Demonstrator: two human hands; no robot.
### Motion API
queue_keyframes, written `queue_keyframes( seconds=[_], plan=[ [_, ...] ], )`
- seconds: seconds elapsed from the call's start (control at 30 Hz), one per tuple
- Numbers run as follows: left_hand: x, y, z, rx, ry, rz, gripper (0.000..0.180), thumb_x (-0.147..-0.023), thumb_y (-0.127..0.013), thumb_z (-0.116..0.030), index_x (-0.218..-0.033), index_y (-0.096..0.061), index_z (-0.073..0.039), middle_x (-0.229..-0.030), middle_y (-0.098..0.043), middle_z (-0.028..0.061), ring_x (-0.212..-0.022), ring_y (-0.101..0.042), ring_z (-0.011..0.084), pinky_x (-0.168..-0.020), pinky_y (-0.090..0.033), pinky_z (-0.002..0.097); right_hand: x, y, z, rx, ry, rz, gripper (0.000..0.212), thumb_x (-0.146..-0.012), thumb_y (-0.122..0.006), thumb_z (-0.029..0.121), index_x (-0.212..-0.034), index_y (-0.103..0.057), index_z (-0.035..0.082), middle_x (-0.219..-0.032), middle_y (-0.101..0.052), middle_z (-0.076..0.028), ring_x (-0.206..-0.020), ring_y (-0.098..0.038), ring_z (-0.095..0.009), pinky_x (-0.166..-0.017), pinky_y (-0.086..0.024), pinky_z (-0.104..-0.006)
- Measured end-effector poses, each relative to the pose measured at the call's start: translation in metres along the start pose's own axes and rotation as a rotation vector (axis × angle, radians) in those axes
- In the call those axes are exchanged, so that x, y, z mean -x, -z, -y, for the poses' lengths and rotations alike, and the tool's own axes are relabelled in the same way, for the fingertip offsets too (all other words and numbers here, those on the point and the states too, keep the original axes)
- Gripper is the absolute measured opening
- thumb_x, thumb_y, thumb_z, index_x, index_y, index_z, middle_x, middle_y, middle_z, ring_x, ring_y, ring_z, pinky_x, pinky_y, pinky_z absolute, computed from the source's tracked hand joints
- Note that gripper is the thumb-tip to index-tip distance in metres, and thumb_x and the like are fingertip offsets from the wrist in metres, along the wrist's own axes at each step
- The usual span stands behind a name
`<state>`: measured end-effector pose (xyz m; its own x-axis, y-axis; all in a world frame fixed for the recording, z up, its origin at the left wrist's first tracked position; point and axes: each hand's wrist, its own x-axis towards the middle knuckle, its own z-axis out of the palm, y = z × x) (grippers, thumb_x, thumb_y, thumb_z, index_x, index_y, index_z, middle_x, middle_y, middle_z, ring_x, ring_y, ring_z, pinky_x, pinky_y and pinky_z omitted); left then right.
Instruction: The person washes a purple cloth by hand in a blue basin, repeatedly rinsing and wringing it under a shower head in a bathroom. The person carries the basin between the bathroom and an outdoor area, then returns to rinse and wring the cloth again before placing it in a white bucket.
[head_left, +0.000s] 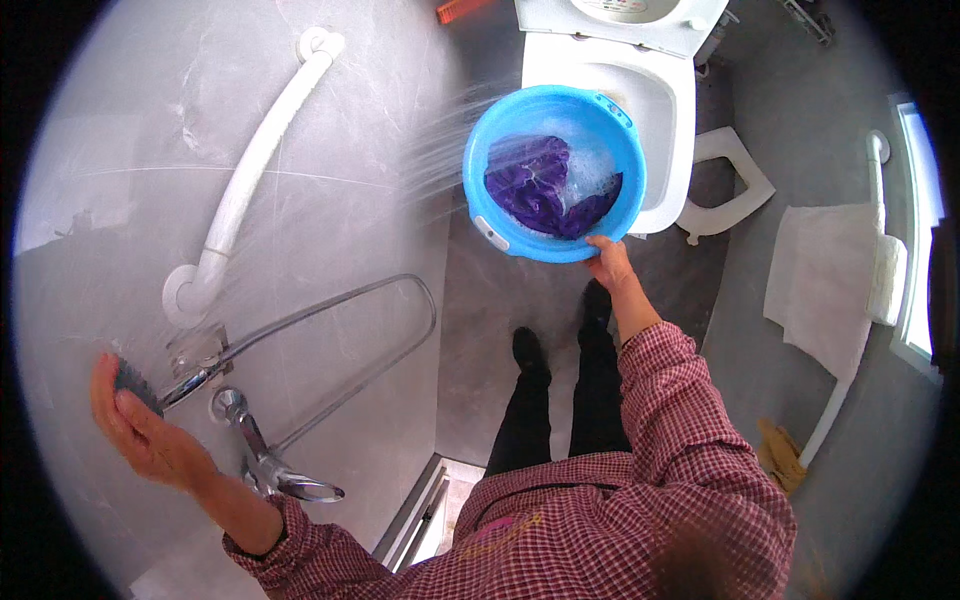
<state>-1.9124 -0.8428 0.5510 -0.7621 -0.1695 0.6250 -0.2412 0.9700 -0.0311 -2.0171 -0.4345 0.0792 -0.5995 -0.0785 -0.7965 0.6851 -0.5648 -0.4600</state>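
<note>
At the left wall, my left hand [150, 440] is wrapped around the dark face of a shower head [140, 384], whose chrome handle meets a bracket on the wall. Streaks of water cross the air toward a round light-blue basin [555, 254]. My right hand [610, 264] grips the basin's near rim. The basin rests over the front of the white toilet bowl [677, 170]. Inside it lies wet purple cloth [535, 185] in foamy water. The fingertips under the rim are partly hidden.
A metal hose [432, 310] loops from the bracket to a chrome mixer tap [268, 465]. A white grab bar [240, 180] runs along the left wall. Right of the toilet lies a white frame-shaped seat [745, 165]. A white towel [820, 270] hangs from a rail at right.
</note>
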Motion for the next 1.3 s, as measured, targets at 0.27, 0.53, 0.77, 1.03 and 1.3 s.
queue_keyframes(
  seconds=[0.27,0.53,0.77,1.03,1.3],
  plan=[
    [0.010,0.021,0.004,-0.023,-0.205,0.081,0.039,-0.102,-0.031,-0.025,-0.122,-0.051,0.002,-0.124,-0.054,0.0167,-0.115,-0.051,0.0286,-0.100,-0.039,0.0394,-0.008,-0.002,0.001,0.094,-0.062,0.029,0.034,-0.078,-0.061,0.002,-0.110,-0.048,0.003,-0.101,-0.057,-0.010,-0.089,-0.058,-0.026,-0.074,-0.050,-0.0417],
    [0.017,0.024,-0.013,-0.299,-0.134,-0.125,0.040,-0.100,-0.033,-0.027,-0.128,-0.043,0.000,-0.136,-0.042,0.0163,-0.126,-0.042,0.0305,-0.103,-0.038,0.0433,-0.001,-0.009,0.004,0.120,-0.081,0.015,0.030,-0.079,-0.064,0.006,-0.106,-0.051,0.003,-0.094,-0.060,-0.009,-0.082,-0.060,-0.023,-0.063,-0.052,-0.0372],
    [0.080,0.014,-0.071,-0.126,-0.482,-0.159,0.029,-0.090,-0.048,-0.028,-0.110,-0.051,-0.006,-0.120,-0.048,0.0172,-0.106,-0.049,0.0306,-0.100,-0.035,0.0544,0.003,-0.002,0.002,0.122,-0.054,0.012,0.029,-0.080,-0.064,0.007,-0.106,-0.050,0.002,-0.095,-0.059,-0.009,-0.081,-0.060,-0.024,-0.061,-0.052,-0.0365],
    [0.171,-0.137,-0.180,0.648,-0.096,0.567,0.033,-0.084,-0.062,-0.020,-0.114,-0.059,-0.005,-0.111,-0.056,0.0121,-0.103,-0.050,0.0288,-0.085,-0.038,0.0424,0.000,-0.007,0.009,0.155,-0.108,-0.035,0.035,-0.080,-0.064,0.008,-0.111,-0.050,0.000,-0.101,-0.058,-0.012,-0.082,-0.061,-0.026,-0.063,-0.054,-0.0379],
    [0.227,-0.303,-0.251,1.243,1.846,1.177,0.078,-0.087,-0.066,-0.026,-0.144,-0.017,-0.006,-0.139,-0.037,0.0171,-0.122,-0.043,0.0424,-0.095,-0.038,0.0636,0.002,0.006,-0.001,0.101,-0.060,0.033,0.037,-0.080,-0.064,0.008,-0.114,-0.050,0.000,-0.105,-0.059,-0.012,-0.091,-0.060,-0.026,-0.072,-0.053,-0.0390]
  ],
)
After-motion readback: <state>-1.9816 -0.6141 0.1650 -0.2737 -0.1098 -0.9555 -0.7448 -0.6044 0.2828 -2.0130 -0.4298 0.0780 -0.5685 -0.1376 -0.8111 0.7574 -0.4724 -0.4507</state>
